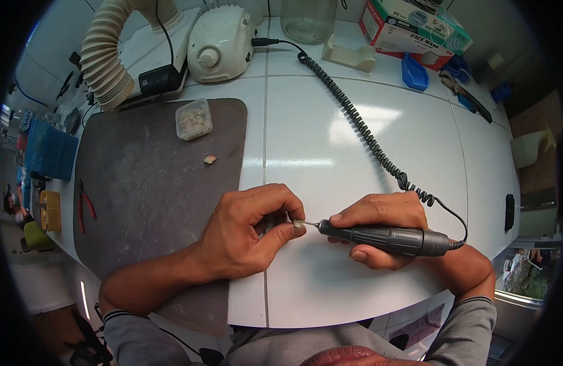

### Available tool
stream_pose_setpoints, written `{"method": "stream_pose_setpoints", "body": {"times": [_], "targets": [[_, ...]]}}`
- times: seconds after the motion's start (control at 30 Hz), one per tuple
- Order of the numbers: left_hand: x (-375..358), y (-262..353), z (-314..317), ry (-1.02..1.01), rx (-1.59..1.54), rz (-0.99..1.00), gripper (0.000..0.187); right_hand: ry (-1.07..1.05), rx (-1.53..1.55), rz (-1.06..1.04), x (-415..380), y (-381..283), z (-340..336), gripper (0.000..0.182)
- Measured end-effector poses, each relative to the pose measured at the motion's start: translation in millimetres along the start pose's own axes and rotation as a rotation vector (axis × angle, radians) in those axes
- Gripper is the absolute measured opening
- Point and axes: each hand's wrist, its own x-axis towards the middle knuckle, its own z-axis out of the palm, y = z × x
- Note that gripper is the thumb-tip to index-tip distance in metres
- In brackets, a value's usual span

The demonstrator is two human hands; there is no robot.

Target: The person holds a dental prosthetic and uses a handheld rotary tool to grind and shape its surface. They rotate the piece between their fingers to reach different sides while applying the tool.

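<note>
Pale piece: in the head view, this small piece [298, 223] sits between the tips of the left thumb and forefinger, its pale side showing toward the drill bit, over the white worktop [355, 293] just right of the mat.
Left hand [239, 229]: thumb and forefinger pinch the piece; the other fingers curl behind, partly hidden.
Right hand [382, 213]: fingers and thumb wrap the black handpiece [391, 239], its thin bit [311, 224] reaching left to the piece; whether they touch, I can't tell.
Coiled cord [361, 125]: runs from the handpiece to the white control box [217, 46] near the worktop's far edge.
Grey mat [141, 158]: a clear tub [193, 119] of pale bits sits by its far right corner, an orange-and-white fragment [210, 160] near its right edge, red-handled pliers [83, 206] by its left edge.
</note>
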Motion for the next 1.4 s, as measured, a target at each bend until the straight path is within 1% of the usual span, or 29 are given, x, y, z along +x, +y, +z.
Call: {"method": "stream_pose_setpoints", "body": {"times": [0.63, 0.93, 1.03, 1.1, 1.2, 1.23, 1.27, 1.3, 1.33, 1.4], "targets": [[0.3, -1.3, -0.6, 0.007, 0.009, -0.008, 0.010, -0.005, 0.008, 0.029, 0.1, -3.1, -0.8, 0.040], [0.3, 0.2, -1.3, -0.004, 0.018, -0.017, 0.010, 0.019, 0.014, 0.029, -0.7, -0.5, 0.3, 0.039], [0.2, 0.0, -1.4, -0.003, 0.017, -0.014, 0.010, 0.010, -0.007, 0.000, -0.4, -0.4, -0.5, 0.038], [0.1, -0.1, -1.2, 0.001, 0.013, -0.017, 0.010, 0.002, 0.030, 0.017, 0.0, -1.2, -1.4, 0.037], [1.6, -4.4, 1.8, 0.062, 0.003, 0.054, 0.010, 0.021, 0.135, 0.076, 1.0, -2.4, -4.8, 0.038], [1.6, -3.2, 1.2, 0.062, 0.038, 0.047, 0.010, 0.034, 0.179, 0.099, 1.3, -2.4, -6.9, 0.039], [1.7, -1.1, 0.3, 0.061, 0.074, 0.043, 0.010, -0.005, 0.201, 0.135, 0.2, -0.2, -12.8, 0.041], [1.8, 0.2, 0.2, 0.060, 0.111, 0.041, 0.010, 0.026, 0.311, 0.235, 0.1, -3.4, -13.9, 0.041], [1.9, -1.1, 1.3, 0.065, 0.084, 0.012, 0.009, 0.057, 0.422, 0.332, 0.0, -7.5, -14.4, 0.042], [2.0, -8.3, 3.5, 0.081, 0.032, -0.042, 0.009, 0.138, 0.517, 0.322, 0.0, -2.4, -11.7, 0.041]]}}
